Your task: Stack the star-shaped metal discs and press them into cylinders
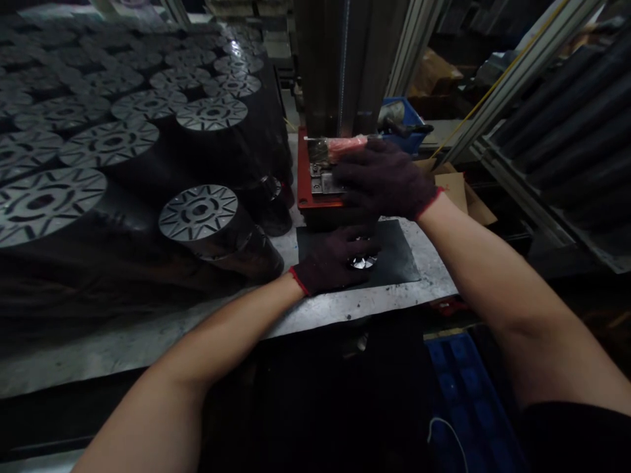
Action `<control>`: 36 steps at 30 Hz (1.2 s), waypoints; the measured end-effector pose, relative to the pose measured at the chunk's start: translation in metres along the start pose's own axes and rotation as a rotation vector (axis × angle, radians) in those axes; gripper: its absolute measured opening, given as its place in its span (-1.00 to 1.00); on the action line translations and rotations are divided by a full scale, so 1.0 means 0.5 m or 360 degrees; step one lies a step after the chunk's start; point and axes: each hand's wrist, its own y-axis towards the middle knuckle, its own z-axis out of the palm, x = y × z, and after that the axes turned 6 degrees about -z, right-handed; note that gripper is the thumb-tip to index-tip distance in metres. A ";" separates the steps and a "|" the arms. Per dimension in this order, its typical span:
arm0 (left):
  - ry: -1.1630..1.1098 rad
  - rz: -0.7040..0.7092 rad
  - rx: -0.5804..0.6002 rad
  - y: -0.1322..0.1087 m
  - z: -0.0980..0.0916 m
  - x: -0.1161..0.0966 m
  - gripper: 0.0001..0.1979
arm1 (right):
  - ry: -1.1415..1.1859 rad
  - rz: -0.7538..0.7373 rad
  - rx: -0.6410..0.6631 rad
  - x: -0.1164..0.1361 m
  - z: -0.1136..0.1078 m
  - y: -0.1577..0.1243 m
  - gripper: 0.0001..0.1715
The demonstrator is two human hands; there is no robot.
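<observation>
Resting on a black rubber mat (394,256), a small metal disc (363,262) is covered by the left hand (331,259), and only a part of it is shown beside the fingers. The fingers of this hand are curved over the disc and seem to be grasping it, although the strength of the grip cannot be told. Both hands are dressed in dark knitted gloves (384,177) with red cuffs. The right hand (384,180) is laid on a steel die block (323,179) of a press, which is mounted on a red base plate (306,197). Its fingers are extended and released, not clenched, so the block appears to be steadied by pressure rather than gripped. A pink-wrapped handle (348,147) is placed just beside these fingers. The mat is put directly before the press, probably so that the disc is kept on a soft surface within reach of both hands. On the steel-covered bench (148,345), tall stacks of larger star-patterned discs (198,211) are standing near the mat, likely so they can be reached with little movement. Behind the press, a blue plastic bin (401,121) is seen.
</observation>
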 end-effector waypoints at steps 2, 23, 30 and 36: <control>0.0041 -0.0057 0.0011 0.004 0.005 -0.003 -0.63 | 0.0027 -0.0078 0.0064 -0.025 0.034 0.020 -0.53; -0.0103 -0.0717 0.0153 0.012 -0.005 -0.001 0.23 | 0.0513 0.1027 0.0267 0.155 0.027 -0.296 -0.80; -0.0169 -0.0719 0.0133 0.013 -0.004 -0.002 0.17 | 0.0740 0.1233 0.0057 0.163 0.061 -0.284 -0.58; -0.0090 -0.0770 0.0160 0.017 -0.007 -0.011 0.21 | 0.0541 0.1186 0.0071 0.169 0.082 -0.287 -0.62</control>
